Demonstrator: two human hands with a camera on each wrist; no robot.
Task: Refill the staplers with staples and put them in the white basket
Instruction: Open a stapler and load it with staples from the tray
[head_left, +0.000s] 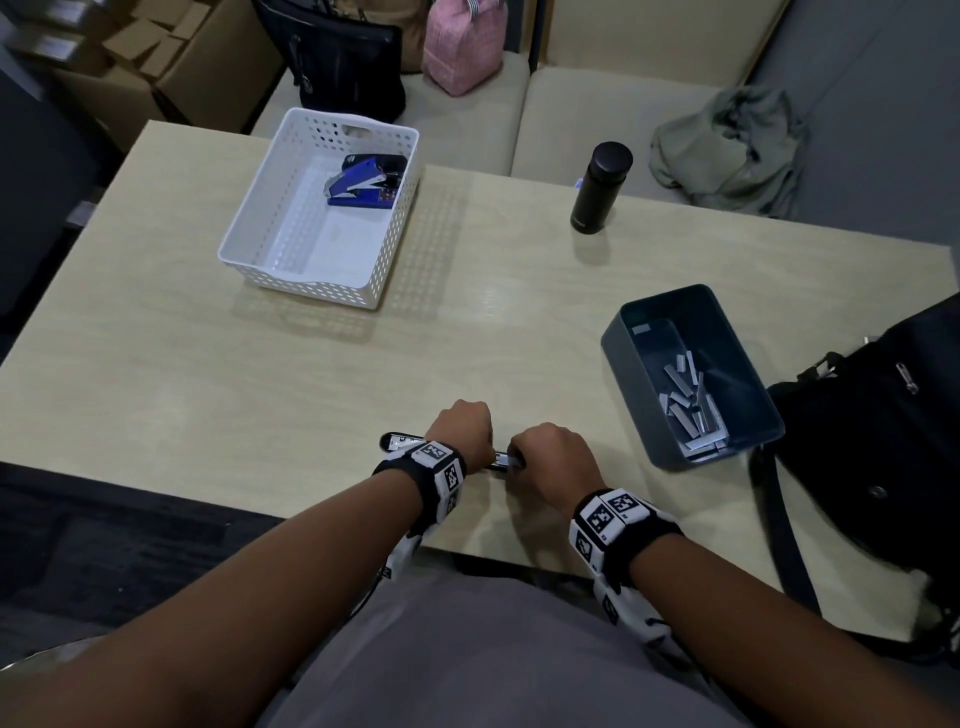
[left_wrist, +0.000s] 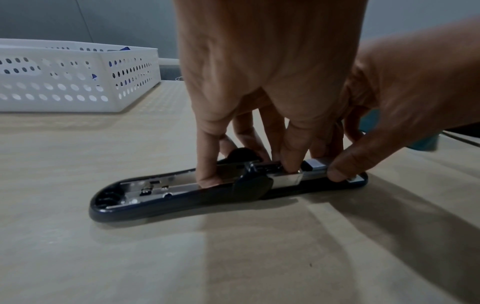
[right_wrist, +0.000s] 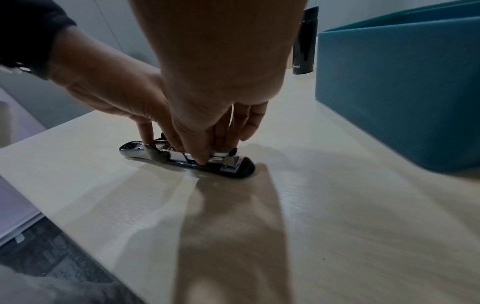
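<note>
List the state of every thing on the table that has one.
dark stapler, opened flat on the table, magazine exposed.
left hand, holds the dark stapler down near its hinge.
right hand, pinches the dark stapler's magazine.
blue stapler, lying in the white basket.
white basket, holds the blue stapler.
grey bin, open, holds loose staple strips.
black bottle, upright, capped.

We see a dark stapler (left_wrist: 182, 200) lying swung open and flat on the table (head_left: 208, 364) near its front edge, with its metal magazine facing up. The white basket (head_left: 306, 291), perforated all round, sits at the far left, and a blue stapler (head_left: 363, 182) lies in its far right corner. Silvery strips of staples (head_left: 691, 400) lie loose in a grey-blue bin (head_left: 675, 332) at the right.
</note>
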